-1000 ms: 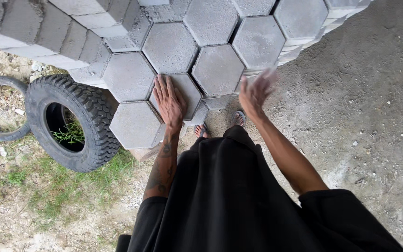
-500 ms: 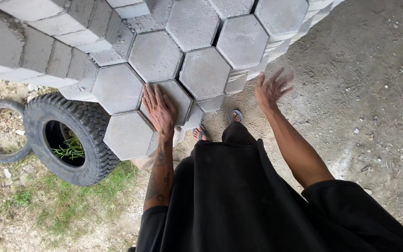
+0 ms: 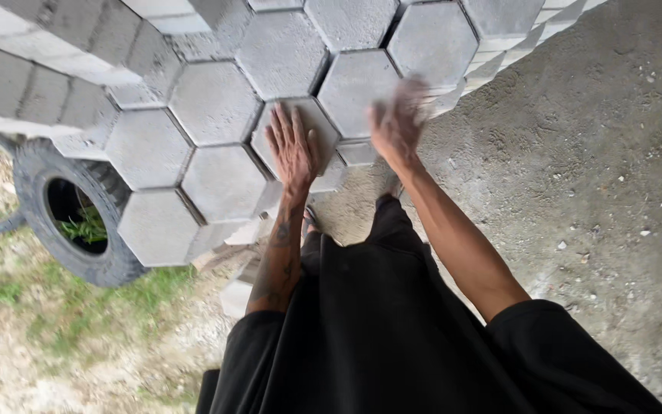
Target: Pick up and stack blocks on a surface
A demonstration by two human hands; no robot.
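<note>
Beside the tyre (image 3: 78, 222), my left hand (image 3: 293, 149) lies flat, fingers spread, on a hexagonal paver (image 3: 300, 142); right hand (image 3: 396, 123) blurred, grip unclear. It looks heavy and rough: I'd grasp opposite edges.

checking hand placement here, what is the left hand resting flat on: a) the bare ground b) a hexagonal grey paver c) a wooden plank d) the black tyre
b: the left hand lies palm down, fingers spread, on a hexagonal grey paver atop the stack, well apart from the tyre lower left.
</note>
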